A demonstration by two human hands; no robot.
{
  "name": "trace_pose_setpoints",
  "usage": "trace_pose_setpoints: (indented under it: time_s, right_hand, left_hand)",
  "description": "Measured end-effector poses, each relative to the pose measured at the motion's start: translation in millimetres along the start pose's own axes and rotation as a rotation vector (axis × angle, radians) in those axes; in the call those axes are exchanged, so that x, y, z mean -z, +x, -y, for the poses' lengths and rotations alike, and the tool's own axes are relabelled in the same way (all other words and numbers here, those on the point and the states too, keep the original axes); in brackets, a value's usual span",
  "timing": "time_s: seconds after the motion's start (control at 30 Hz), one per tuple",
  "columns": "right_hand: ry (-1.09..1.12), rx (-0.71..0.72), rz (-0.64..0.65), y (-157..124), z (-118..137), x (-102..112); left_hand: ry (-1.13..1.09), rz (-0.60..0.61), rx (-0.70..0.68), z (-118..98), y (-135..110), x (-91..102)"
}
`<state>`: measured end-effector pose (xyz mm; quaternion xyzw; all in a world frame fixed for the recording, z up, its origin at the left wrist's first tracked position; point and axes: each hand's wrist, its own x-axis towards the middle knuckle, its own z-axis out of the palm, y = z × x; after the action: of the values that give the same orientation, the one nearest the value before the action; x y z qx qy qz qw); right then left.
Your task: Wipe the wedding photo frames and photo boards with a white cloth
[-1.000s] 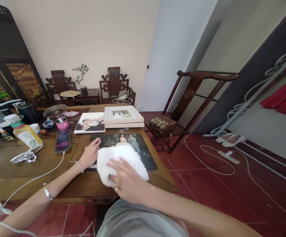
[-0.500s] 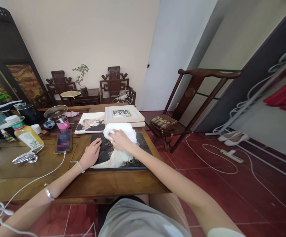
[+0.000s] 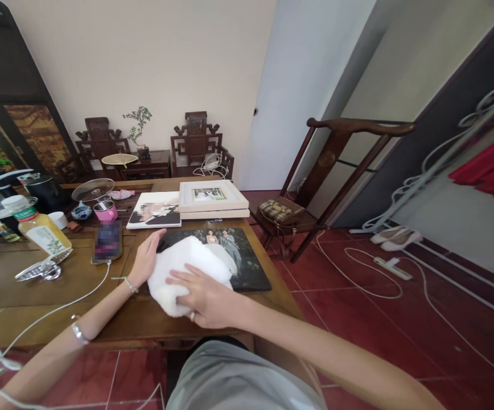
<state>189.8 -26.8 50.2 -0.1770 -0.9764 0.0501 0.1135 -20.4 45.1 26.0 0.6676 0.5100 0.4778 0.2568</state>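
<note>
A dark photo panel (image 3: 251,265), with two figures printed on it, lies flat near the front edge of the wooden table. Over its left part is a bunched white towel (image 3: 187,256). My right hand (image 3: 206,299) presses down on this towel with its fingers curved into the near side. At the panel's left edge rests my left hand (image 3: 144,259), fingers stretched out and pointing away from me, the towel close beside it. The towel covers the panel's near left corner.
Behind the panel lie a white-edged print (image 3: 155,210) and stacked pale frames (image 3: 234,199). To the left are a charging phone (image 3: 107,242), a hair claw (image 3: 44,270), a yellow bottle (image 3: 44,233) and a pink cup (image 3: 106,210). A chair (image 3: 332,159) with a bag stands right.
My right hand has brought the towel from the panel's far edge toward me and to the left. My left hand has shifted slightly left, to the panel's edge.
</note>
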Motion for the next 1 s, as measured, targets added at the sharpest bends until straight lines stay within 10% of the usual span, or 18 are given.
trace_pose_setpoints:
  time_s: [0.3, 0.53, 0.77, 1.0]
  right_hand:
    - [0.012, -0.222, -0.144, -25.2, -25.3, 13.7]
    - [0.134, -0.610, -0.330, 19.7, -85.8, 8.2]
    - [0.214, -0.520, -0.300, 87.4, -94.1, 7.0]
    - [0.150, -0.503, -0.268, 54.2, -104.6, 8.1]
  left_hand:
    - [0.339, 0.210, -0.128, -4.2, -12.0, -9.5]
    - [0.453, 0.262, -0.239, 13.7, -10.0, -11.4]
    - [0.425, 0.262, -0.286, 4.3, -10.4, -10.2]
    - [0.436, 0.253, -0.292, 18.3, -7.1, -10.4]
